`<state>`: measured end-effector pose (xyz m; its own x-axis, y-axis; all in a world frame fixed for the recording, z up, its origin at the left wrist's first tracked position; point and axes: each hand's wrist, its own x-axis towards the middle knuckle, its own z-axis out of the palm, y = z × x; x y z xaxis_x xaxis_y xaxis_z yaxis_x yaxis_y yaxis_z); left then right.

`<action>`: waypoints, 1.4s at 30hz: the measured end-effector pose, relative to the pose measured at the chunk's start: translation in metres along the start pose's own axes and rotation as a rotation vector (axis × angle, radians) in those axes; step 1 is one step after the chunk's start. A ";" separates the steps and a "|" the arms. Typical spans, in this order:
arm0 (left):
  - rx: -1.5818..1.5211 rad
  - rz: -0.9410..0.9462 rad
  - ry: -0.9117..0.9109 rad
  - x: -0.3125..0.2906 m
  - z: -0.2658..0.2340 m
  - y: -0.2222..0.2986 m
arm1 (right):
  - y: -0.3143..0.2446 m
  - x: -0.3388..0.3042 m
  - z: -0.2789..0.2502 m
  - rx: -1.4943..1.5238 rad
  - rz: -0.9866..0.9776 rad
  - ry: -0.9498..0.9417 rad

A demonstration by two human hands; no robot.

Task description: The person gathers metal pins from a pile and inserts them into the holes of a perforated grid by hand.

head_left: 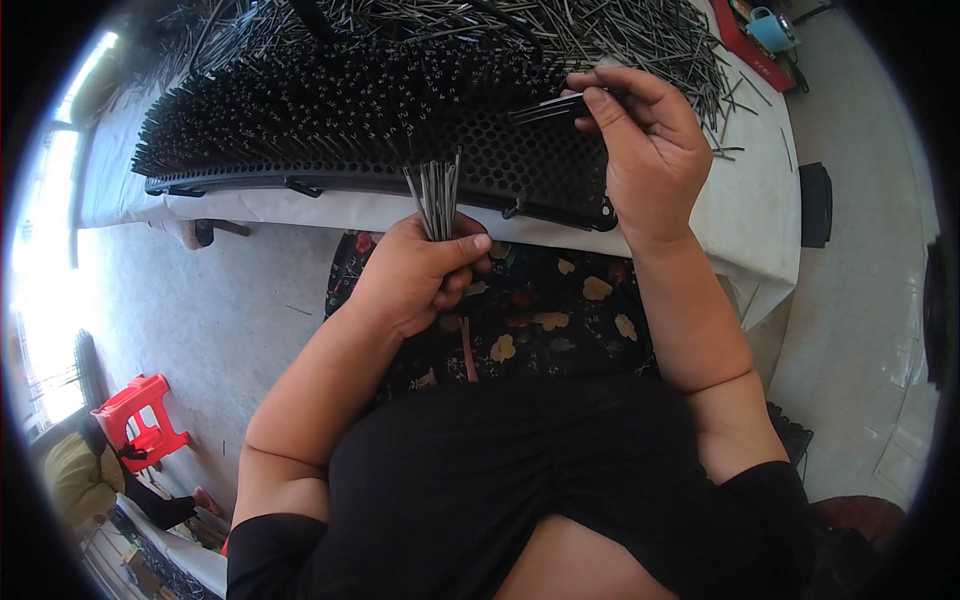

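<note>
My left hand [425, 262] is closed around a bundle of thin dark rods [437, 200], which stick up out of the fist in front of the table edge. A few similar rods [548, 109] are pinched between the thumb and fingers of my right hand [655, 150], pointing left over a black perforated rack [500, 160]. Many dark rods [290, 110] stand upright in the rack's left and middle parts. Toward its right end the round holes show bare. Whether the pinched rods touch the rack, I cannot tell.
Loose rods [625, 40] lie in a large heap behind the rack on the white-covered table [740, 215]. At the far right are a red box [750, 50] and a blue mug [768, 32]. A red stool [145, 425] and another person [75, 470] are at lower left.
</note>
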<state>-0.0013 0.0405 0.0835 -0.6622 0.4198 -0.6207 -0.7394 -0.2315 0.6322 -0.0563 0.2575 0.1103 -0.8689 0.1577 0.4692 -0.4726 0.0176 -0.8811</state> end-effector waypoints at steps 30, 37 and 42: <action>-0.230 -0.103 -0.125 -0.007 0.004 0.005 | 0.007 0.006 0.013 -0.350 -0.171 -0.095; -0.238 -0.054 -0.118 -0.006 0.003 0.004 | 0.008 0.008 0.014 -0.275 -0.129 -0.071; -0.214 -0.058 -0.105 -0.004 0.001 0.001 | 0.002 0.016 0.025 -0.603 -0.419 -0.242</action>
<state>0.0003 0.0391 0.0870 -0.6097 0.5241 -0.5947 -0.7923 -0.3803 0.4771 -0.0754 0.2355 0.1173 -0.6756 -0.1995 0.7097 -0.6677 0.5737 -0.4743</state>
